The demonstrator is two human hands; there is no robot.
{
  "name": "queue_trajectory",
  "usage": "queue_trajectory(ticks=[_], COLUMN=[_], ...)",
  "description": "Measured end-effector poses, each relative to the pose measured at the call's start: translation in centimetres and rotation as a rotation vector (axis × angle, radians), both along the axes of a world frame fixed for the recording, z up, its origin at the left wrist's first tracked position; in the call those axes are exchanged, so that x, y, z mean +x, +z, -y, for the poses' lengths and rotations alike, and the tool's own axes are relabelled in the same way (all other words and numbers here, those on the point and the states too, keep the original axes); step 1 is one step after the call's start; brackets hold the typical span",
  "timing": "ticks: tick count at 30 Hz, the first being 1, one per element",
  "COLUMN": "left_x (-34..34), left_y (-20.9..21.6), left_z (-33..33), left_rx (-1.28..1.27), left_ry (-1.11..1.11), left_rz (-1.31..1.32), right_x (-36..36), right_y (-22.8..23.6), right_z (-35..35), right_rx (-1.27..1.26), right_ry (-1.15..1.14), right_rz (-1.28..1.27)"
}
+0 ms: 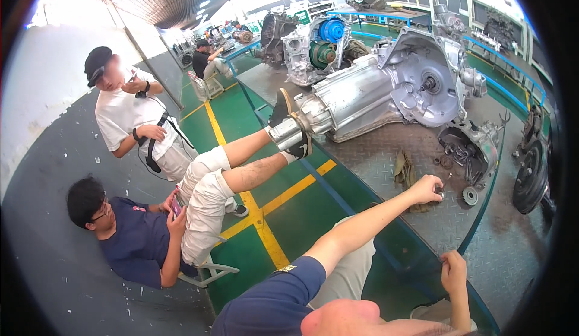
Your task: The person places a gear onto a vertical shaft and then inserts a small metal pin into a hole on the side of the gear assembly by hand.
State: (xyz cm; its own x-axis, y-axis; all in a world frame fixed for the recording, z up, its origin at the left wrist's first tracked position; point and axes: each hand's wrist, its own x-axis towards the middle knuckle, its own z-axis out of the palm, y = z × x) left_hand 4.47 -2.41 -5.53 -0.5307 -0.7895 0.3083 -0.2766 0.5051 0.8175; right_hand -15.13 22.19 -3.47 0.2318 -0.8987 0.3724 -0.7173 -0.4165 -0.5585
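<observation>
My left hand (427, 190) reaches over the metal bench top (416, 230), its fingers closed around a small shiny metal part (440, 193), mostly hidden by the fingers. Close by, a toothed gear (470, 196) lies flat. Beyond it an open metal housing (482, 149) holds several small parts and bolts. A crumpled brownish cloth or glove (403, 170) lies just past my left wrist. At the bench's near edge is my right hand (453, 269), fingers curled in; what they hold, if anything, is hidden.
A large silver gearbox (362, 95) fills the far bench; another with a blue part (307, 49) stands behind. A seated person (136, 227) with a phone rests both feet against the gearbox's end. Another person (132, 107) stands behind. A dark round part (531, 176) stands right.
</observation>
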Motion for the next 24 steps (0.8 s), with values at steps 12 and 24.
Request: queue_trajectory(ticks=[12,24], left_x=[-0.6,-2.5], left_y=[1.8,2.4], left_z=[-3.2,-3.3], left_rx=[-0.011,0.026], left_ry=[0.253,0.373], left_rz=[0.268,0.362], right_x=[-2.1,1.8], right_y=[-1.0,-6.4], right_z=[-3.0,-5.8], right_rx=[-0.174,0.233], right_ry=[0.044,0.32], right_rz=[0.232,0.366])
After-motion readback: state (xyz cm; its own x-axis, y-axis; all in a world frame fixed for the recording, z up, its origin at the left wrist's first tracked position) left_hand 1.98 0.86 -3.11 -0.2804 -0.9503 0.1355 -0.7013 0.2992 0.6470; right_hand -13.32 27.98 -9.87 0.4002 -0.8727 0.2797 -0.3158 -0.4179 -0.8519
